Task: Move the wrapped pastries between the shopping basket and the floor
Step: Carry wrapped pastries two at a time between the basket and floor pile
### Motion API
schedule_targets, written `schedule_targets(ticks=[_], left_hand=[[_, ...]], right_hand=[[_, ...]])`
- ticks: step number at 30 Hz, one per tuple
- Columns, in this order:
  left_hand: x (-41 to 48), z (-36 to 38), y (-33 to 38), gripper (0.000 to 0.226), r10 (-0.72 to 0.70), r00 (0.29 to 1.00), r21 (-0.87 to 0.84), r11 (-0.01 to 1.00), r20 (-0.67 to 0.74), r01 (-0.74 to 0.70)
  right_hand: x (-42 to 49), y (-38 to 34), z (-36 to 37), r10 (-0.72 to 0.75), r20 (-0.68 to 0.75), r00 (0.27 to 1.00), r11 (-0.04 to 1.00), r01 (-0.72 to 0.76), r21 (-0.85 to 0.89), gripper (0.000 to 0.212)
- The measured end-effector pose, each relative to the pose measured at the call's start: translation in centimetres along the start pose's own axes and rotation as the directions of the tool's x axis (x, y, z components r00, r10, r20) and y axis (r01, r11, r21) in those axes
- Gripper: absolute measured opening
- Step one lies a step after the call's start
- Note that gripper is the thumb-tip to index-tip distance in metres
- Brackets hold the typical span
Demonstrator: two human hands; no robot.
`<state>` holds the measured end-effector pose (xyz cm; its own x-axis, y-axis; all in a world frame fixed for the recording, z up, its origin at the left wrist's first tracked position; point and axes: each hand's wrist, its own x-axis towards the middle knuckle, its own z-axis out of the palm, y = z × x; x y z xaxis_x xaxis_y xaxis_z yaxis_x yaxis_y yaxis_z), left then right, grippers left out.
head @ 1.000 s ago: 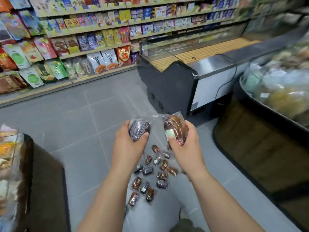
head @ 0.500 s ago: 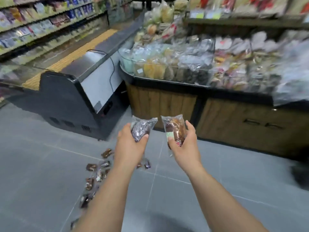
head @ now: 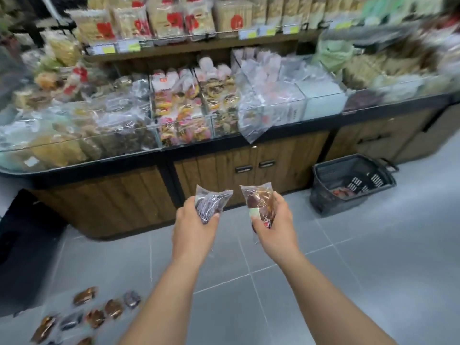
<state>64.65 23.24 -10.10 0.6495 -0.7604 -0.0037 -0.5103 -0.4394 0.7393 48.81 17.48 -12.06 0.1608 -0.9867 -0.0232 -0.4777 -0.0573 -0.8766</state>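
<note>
Several wrapped pastries (head: 94,312) lie on the floor (head: 373,282) at lower left. At centre, the left grip (head: 193,231) clamps a dark pastry (head: 211,202), the right grip (head: 276,230) a brown pastry (head: 258,202). Farther right, the basket (head: 323,200) stands beside the wooden desk (head: 112,195).

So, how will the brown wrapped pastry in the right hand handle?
Probably light: the right hand alone holds the brown wrapped pastry up. Its glossy clear wrapper looks slippery, and the loose top end likely floppy.
</note>
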Motion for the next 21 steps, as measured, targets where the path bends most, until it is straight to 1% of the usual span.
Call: schedule_targets(ticks=[3,9,13,16,21], left_hand=[[0.6,4.5,3.6,0.059,0.044,0.998,-0.005,0.999,0.048,-0.044],[1.3,11.8,9.6,0.063,0.117,0.983,-0.041,0.993,0.138,-0.113],[2.4,15.7,13.1,0.061,0.158,0.969,-0.072,0.987,0.189,-0.146],[4.3,19.0,15.4,0.059,0.178,0.953,-0.121,0.981,0.245,-0.153],[9.0,24.3,19.8,0.054,0.207,0.915,-0.106,0.978,0.346,-0.182]], right_hand=[[2.4,2.7,-4.6,0.054,-0.068,0.996,0.998,-0.054,0.011,0.069],[5.4,6.0,-11.7,0.109,-0.217,0.970,0.994,-0.103,0.041,0.067],[7.3,7.9,-14.5,0.149,-0.299,0.942,0.988,-0.129,0.086,0.064],[9.6,9.5,-16.1,0.197,-0.322,0.926,0.979,-0.169,0.112,0.065],[15.4,11.4,-18.6,0.245,-0.366,0.898,0.969,-0.218,0.115,0.066]])
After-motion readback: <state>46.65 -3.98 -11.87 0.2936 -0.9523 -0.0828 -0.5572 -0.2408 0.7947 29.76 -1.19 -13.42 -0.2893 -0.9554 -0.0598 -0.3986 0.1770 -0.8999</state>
